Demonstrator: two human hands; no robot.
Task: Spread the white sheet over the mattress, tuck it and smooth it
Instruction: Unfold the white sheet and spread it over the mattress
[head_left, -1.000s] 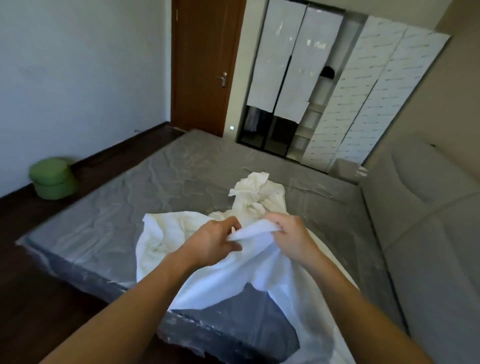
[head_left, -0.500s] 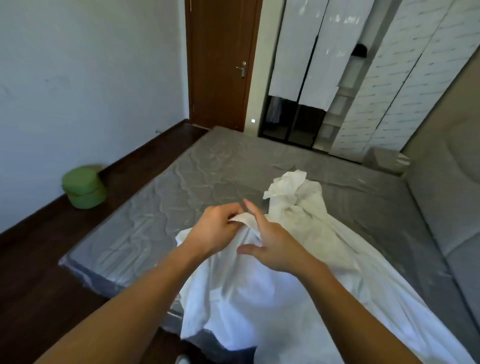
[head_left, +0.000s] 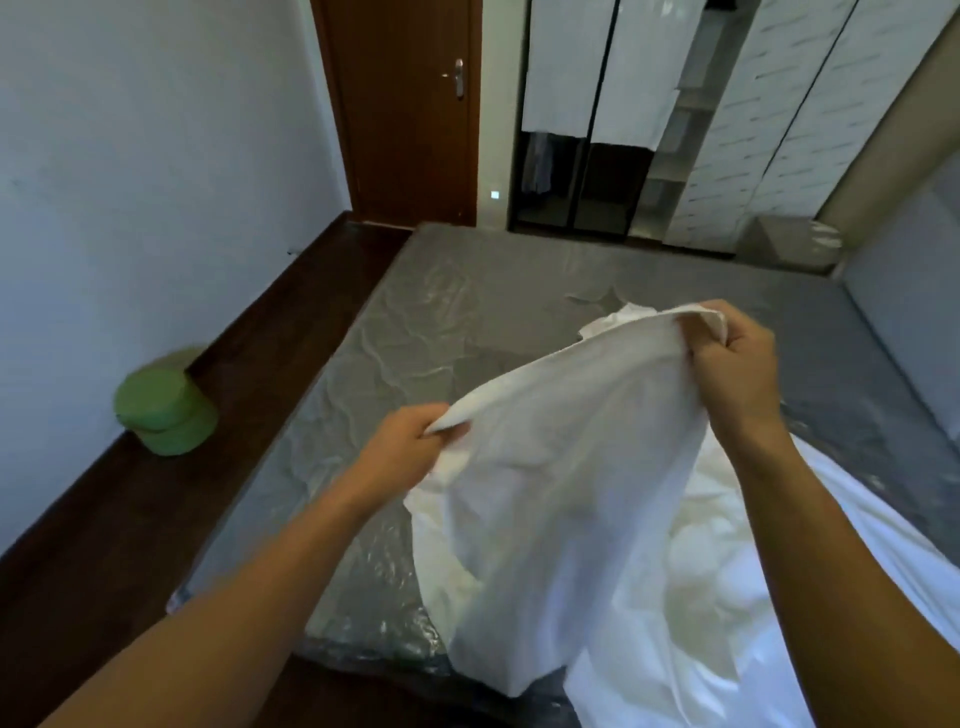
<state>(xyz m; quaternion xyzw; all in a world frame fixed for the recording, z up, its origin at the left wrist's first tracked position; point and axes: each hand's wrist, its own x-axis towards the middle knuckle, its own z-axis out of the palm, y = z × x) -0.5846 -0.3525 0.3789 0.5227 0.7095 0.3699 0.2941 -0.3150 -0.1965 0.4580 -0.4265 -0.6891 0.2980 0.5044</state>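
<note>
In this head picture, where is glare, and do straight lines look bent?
Head view: glare glints on the mattress wrap; the door and wardrobe edges lean outward, a wide-lens distortion; the sheet is brightest, nearly washed out; the green stool is blurred.

I see a green round stool (head_left: 165, 410) on the dark wooden floor (head_left: 130, 519) by the white wall (head_left: 156, 156). Beyond stand a brown door (head_left: 405, 104) and an open wardrobe (head_left: 597, 130).
</note>
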